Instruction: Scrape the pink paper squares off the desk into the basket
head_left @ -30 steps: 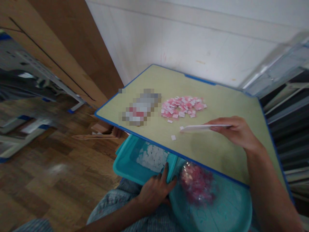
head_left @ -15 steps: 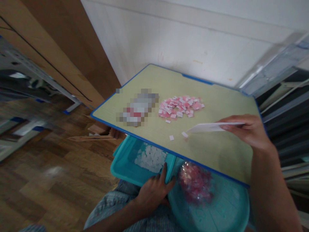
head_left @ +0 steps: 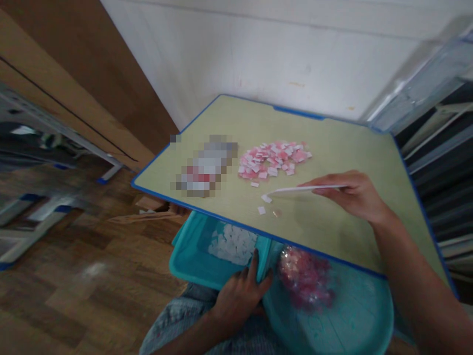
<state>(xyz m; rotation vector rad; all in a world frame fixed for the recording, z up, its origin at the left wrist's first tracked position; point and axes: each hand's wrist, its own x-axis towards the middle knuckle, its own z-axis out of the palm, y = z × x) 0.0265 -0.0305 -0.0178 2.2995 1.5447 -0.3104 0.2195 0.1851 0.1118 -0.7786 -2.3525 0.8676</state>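
In the head view my right hand (head_left: 351, 192) is closed on one end of a flat white card (head_left: 295, 190), thumb below and fingers above. The card's far tip touches a small white square (head_left: 266, 198) on the pale green board (head_left: 332, 148). Beside that tip lie another white square (head_left: 261, 210) and a small pinkish bit (head_left: 277, 213). Farther back spreads a pile of small pink and white pieces (head_left: 275, 158). My left hand (head_left: 242, 293) grips the near right rim of a turquoise tray (head_left: 181, 259), its index finger stretched along the wall. White pieces (head_left: 234, 244) lie inside the tray.
A round turquoise basin (head_left: 354, 320) with a clear bag of pink pieces (head_left: 305, 278) sits under the board's near edge. A pixelated item (head_left: 207, 165) lies on the board's left. A white wall (head_left: 258, 54) stands behind; metal frames (head_left: 33, 217) are at the left.
My right hand has moved left with the card, and the small white square at its tip has shifted left. The pinkish bit now lies apart from it. My left hand stays on the tray.
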